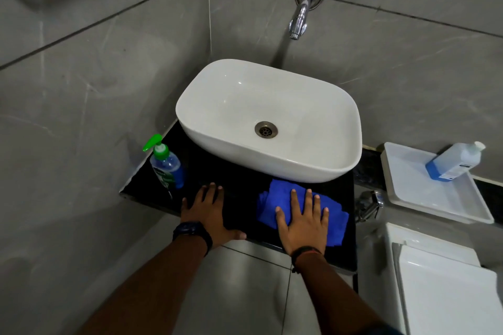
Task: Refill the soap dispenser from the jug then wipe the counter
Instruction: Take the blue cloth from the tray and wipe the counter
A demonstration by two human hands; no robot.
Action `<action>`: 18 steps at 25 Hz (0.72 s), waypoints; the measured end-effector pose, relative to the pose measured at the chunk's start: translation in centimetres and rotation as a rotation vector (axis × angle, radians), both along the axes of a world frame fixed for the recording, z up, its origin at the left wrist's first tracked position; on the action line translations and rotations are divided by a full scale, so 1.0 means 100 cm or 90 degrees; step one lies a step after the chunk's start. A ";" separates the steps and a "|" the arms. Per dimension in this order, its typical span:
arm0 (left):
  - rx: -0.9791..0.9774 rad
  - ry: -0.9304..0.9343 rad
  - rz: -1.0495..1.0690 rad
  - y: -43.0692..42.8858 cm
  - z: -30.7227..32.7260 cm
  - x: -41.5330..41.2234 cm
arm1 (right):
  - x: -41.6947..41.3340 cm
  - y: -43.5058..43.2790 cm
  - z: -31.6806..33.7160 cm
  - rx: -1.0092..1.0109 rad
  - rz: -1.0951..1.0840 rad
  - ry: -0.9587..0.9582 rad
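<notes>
Left hand [209, 213] flat, fingers spread, on counter [239, 187] front edge. Right hand [303, 219] flat, spread, pressing blue cloth [275, 198] near front right corner. Dispenser [166, 164] upright, left edge; label unreadable. Jug [454, 160] tilted in tray [408, 187], off counter's right.

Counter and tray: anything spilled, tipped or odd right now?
No spill shows on the black counter. The jug leans tilted in the white tray rather than standing. The soap dispenser stands upright, pump on. The right hand presses the blue cloth flat.
</notes>
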State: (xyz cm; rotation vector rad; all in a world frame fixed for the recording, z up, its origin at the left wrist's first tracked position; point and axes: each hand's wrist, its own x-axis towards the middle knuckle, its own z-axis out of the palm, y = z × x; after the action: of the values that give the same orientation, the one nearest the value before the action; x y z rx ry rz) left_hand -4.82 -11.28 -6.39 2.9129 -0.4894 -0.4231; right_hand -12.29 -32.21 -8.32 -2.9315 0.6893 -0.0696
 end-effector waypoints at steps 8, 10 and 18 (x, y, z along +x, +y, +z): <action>0.005 0.014 -0.009 0.001 0.003 0.001 | -0.029 -0.047 0.005 -0.028 0.323 0.035; 0.009 0.022 -0.010 0.001 0.004 0.001 | -0.034 -0.050 0.009 -0.007 0.311 0.008; 0.023 0.051 -0.027 -0.005 0.019 0.002 | -0.040 -0.018 0.018 0.136 0.348 -0.175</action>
State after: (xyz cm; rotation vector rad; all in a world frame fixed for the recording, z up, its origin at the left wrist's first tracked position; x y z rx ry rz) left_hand -4.58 -11.79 -4.46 2.9111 -0.5382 -0.5572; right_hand -16.25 -34.02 -6.47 -2.7162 -0.1417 -0.3128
